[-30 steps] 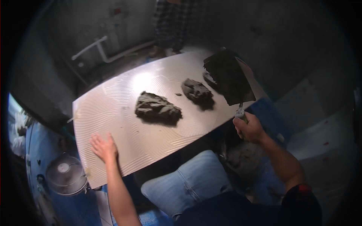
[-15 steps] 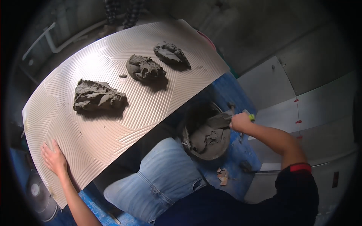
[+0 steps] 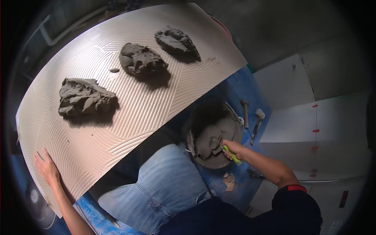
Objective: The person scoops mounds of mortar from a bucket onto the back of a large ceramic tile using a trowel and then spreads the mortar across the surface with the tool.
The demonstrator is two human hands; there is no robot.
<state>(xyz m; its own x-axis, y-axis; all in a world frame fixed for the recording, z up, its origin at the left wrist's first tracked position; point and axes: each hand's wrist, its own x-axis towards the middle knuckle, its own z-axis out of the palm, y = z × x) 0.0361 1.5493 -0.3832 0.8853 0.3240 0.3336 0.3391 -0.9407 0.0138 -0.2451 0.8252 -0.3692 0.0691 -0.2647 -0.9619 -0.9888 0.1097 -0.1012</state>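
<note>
Grey mortar, bucket and ridged board, with two hands

Right hand (image 3: pixel 234 149): closed around a yellow-green trowel handle (image 3: pixel 234 156), low over the bucket (image 3: pixel 190 145). Blade not clearly told from the mortar (image 3: pixel 204 145) about it.

Left hand (image 3: pixel 47 169): open, fingers somewhat apart, laid palm down on the board (image 3: pixel 96 150) near its left end.

Step in hand, by judgement: working or taking up mortar in the bucket. The next move seems to call for a firm wrist and a level blade, so that a load clears the rim without slipping off; the left hand may serve to steady the board.

Board: large, pale, flat and stiff-looking; face combed into fine parallel ridges, running in several directions.

Heaps on the board, three, in a slanting row, well apart from its left end: near heap (image 3: pixel 87 100), broad and craggy; middle heap (image 3: pixel 141 60), rounded and lumpy; far heap (image 3: pixel 177 41), with a smoother, sliced-looking top. All dark grey, thick and moist-looking.

Bucket: round, smeared at the rim, contents soft and folded, part in shadow.

Beside the bucket: a hammer (image 3: pixel 245 111) with a wooden handle; a pale-headed mallet (image 3: pixel 258 117); both on a blue floor (image 3: pixel 217 186).
</note>
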